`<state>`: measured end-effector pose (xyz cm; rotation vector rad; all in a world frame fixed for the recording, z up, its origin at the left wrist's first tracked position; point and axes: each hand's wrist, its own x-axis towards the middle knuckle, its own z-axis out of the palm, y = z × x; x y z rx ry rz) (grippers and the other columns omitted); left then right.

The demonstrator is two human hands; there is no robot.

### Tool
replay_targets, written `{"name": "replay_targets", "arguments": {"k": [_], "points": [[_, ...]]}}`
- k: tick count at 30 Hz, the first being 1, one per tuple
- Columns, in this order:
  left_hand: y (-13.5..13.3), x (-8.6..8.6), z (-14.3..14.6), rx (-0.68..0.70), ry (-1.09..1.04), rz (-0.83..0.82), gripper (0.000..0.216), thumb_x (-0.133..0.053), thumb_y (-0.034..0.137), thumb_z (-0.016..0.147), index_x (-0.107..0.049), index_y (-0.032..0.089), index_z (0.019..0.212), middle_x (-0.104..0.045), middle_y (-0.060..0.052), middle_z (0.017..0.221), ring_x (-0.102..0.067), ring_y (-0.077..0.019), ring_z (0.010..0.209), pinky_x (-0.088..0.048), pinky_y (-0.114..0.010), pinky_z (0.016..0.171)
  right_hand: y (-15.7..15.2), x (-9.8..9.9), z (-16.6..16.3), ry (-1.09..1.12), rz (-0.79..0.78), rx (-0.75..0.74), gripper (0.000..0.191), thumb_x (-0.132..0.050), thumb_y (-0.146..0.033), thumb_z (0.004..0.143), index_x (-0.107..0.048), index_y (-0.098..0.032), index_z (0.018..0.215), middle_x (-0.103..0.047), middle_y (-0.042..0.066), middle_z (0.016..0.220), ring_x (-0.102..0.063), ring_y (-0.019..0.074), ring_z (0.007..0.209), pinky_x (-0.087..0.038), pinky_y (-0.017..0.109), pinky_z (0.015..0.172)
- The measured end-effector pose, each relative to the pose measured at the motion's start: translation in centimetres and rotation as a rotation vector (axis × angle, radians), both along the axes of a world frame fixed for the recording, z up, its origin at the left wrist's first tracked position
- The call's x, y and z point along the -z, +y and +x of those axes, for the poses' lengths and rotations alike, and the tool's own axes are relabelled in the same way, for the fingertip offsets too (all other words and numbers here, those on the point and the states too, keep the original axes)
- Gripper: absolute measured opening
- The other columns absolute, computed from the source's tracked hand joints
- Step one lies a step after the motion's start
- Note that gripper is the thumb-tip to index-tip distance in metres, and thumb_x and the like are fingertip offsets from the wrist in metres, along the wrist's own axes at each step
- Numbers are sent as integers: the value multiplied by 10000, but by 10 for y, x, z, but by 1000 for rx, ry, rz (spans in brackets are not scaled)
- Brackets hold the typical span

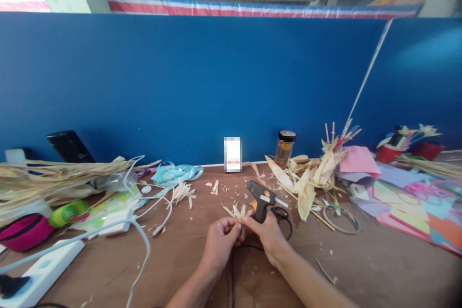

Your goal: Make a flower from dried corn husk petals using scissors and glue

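Observation:
My left hand [221, 239] and my right hand [266, 233] meet over the brown table [180, 260], near its middle. Both are closed in a pinch on a small piece of dried corn husk [238, 212] held between them. Just behind my right hand a black glue gun [261, 196] with an orange trigger stands on the table, its nozzle pointing right. Black scissors [281, 214] lie partly hidden behind that hand. Small husk scraps [215, 186] are scattered around.
A husk pile [306, 183] and a jar [286, 147] lie at the back right, coloured paper sheets [404, 192] and a wire ring [341, 219] farther right. Left: long dried husks [54, 175], white cables [142, 236], a power strip [39, 274], blue ribbon [176, 172]. A blue partition [198, 82] backs the table.

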<state>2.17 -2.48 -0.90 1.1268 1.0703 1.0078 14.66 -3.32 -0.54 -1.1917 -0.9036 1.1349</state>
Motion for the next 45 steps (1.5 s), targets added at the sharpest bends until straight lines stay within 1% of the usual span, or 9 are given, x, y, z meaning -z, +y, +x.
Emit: {"name": "replay_targets", "arguments": {"k": [5, 9, 12, 17, 21, 24, 29, 38, 45], "points": [[1, 0, -1, -16, -29, -13, 262, -638, 365, 635, -613, 114, 704, -603, -2, 549, -534, -96, 483, -410, -192, 473, 0, 1, 0, -11, 64, -52, 268, -707, -340, 600, -551, -151, 707, -588, -19, 622, -529, 133, 586, -423, 252, 603], [4, -3, -6, -53, -54, -23, 253, -646, 365, 630, -620, 124, 702, -603, 3, 542, -532, -98, 491, -412, -189, 492, 3, -1, 2, -45, 48, 31, 310, -665, -406, 640, -550, -157, 786, -602, 13, 669, -539, 151, 586, -440, 262, 564], [8, -6, -13, -98, -83, -27, 242, -652, 350, 628, -620, 120, 697, -600, 2, 545, -519, -86, 491, -399, -177, 498, 1, -13, 9, -133, 108, 60, 322, -575, -492, 699, -532, -175, 732, -577, 18, 637, -521, 148, 554, -438, 260, 535], [18, -8, -25, -171, -118, -19, 279, -666, 373, 601, -636, 116, 704, -597, -2, 548, -512, -89, 483, -372, -171, 466, -13, -35, 20, -357, 285, -124, 283, -496, -467, 775, -537, -197, 698, -539, 4, 607, -490, 140, 553, -412, 245, 558], [22, -10, -31, -227, -119, -25, 284, -671, 374, 596, -633, 119, 715, -615, -11, 578, -534, -95, 505, -389, -177, 482, -18, -27, 14, -431, 288, -147, 209, -490, -389, 801, -567, -195, 817, -564, 11, 662, -506, 156, 612, -402, 243, 600], [22, -13, -32, -246, -120, -27, 281, -668, 365, 603, -630, 118, 731, -625, -14, 598, -546, -97, 524, -409, -182, 504, -18, -16, 11, -433, 261, -147, 221, -453, -377, 825, -556, -185, 864, -522, -11, 592, -472, 139, 532, -375, 229, 530], [22, -13, -32, -264, -119, -14, 295, -678, 366, 589, -632, 119, 742, -616, -4, 578, -550, -101, 521, -423, -193, 517, -16, -12, 13, -511, 298, -178, 221, -436, -362, 835, -553, -181, 789, -494, -18, 549, -460, 133, 513, -350, 227, 512], [22, -14, -32, -232, -154, -42, 312, -686, 390, 572, -629, 122, 720, -600, 5, 540, -520, -73, 471, -405, -174, 486, -10, -5, 15, -381, 175, -150, 308, -401, -427, 840, -479, -190, 660, -494, -26, 521, -475, 118, 478, -358, 219, 496], [20, -11, -29, -223, -110, -21, 280, -668, 377, 601, -613, 133, 726, -605, 9, 546, -543, -90, 502, -418, -181, 500, -10, -5, 17, -372, 192, -143, 298, -409, -414, 842, -482, -189, 661, -494, -29, 520, -466, 112, 481, -354, 218, 501]]}}
